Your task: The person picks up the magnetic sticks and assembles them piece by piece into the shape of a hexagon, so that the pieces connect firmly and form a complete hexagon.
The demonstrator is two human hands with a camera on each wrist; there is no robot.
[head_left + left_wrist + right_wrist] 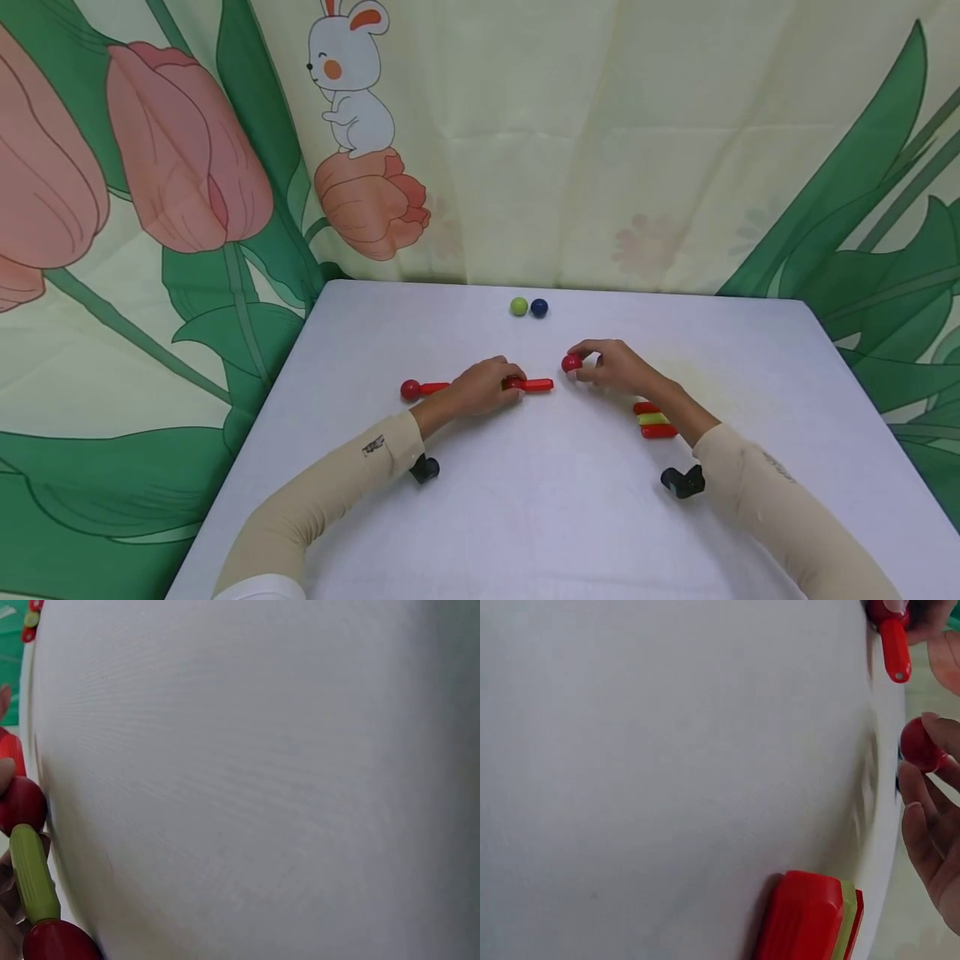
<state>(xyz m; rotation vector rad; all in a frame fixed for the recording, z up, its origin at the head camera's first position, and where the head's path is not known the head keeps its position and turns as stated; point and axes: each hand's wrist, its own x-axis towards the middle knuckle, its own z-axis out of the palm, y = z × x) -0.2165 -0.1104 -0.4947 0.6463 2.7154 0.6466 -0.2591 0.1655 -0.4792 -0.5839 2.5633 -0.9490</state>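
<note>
With twelve o'clock at the far edge of the table [540, 517], my left hand [480, 389] pinches the joint ball [24, 804] at the nine o'clock end of the front red rod [538, 385], whose bare tip points to three. My right hand [611, 367] grips the loose red ball [571, 363] between thumb and fingers, between one and two o'clock from that tip and apart from it. I judge the step in hand to be joining the two, so I do best to hold my left grip steady and let the right do the travelling: the ball down to three o'clock of the tip, then straight in toward nine. A slanting push could twist the chain at the joint ball, where the green rod [34, 874] also meets it, or drag the end ball [409, 390] at nine o'clock from my left hand. My right fingers should leave the ball's rod-facing side bare. I cannot tell what fastens the pieces, so I press gently first, my wrist clear of the spare rods [652, 419] at four o'clock.
</note>
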